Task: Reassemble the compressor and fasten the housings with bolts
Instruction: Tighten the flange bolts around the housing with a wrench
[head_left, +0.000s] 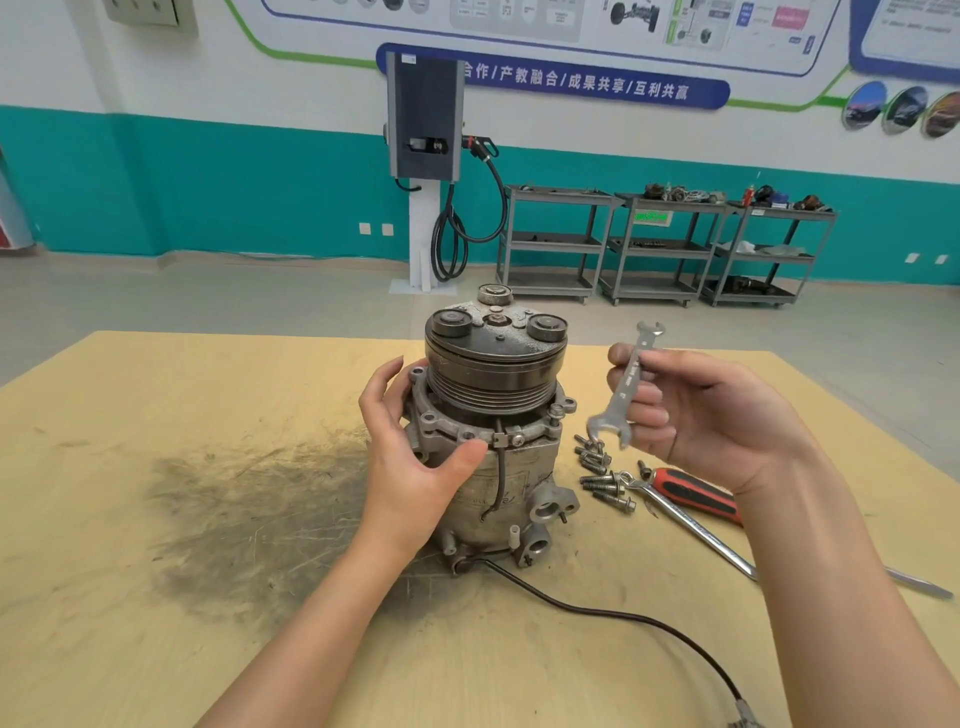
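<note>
Standing upright on the tan tabletop (156, 467), just past mid-table: the compressor (493, 441), long axis vertical, black grooved pulley (493, 364) on top facing up toward the camera, ports and mounting lugs down near the base. Dark grease smudge (249, 499) spread across the board just left of it. Black cable (597, 613) trailing from the base toward the near right edge.

Left hand (415, 457) wrapped against the left side of the housing, fingers curled round the upper flange behind, thumb pressed across the front just under the flange. Steadying grip, palm on metal.

Right hand (717, 421) raised to the right of the pulley, apart from the compressor, fingertips and thumb pinching a double open-ended spanner (626, 387). Spanner nearly upright, slightly tilted, one jaw end pointing up and away, the other down toward the table, blurred at the lower end.

Below that hand, a loose cluster of bolts (602, 473) lying on the board just right of the housing, shanks mostly pointing left and heads to the right. Beside them a red-and-black screwdriver handle (696, 493), and a long chrome wrench (691, 530) running diagonally toward the near right.

One bolt head (557, 411) visible on the right flange ear.

Far behind: grey shelving carts (660, 244) along the teal wall, and a wall-mounted charger unit (423, 124) with a looped cable.
</note>
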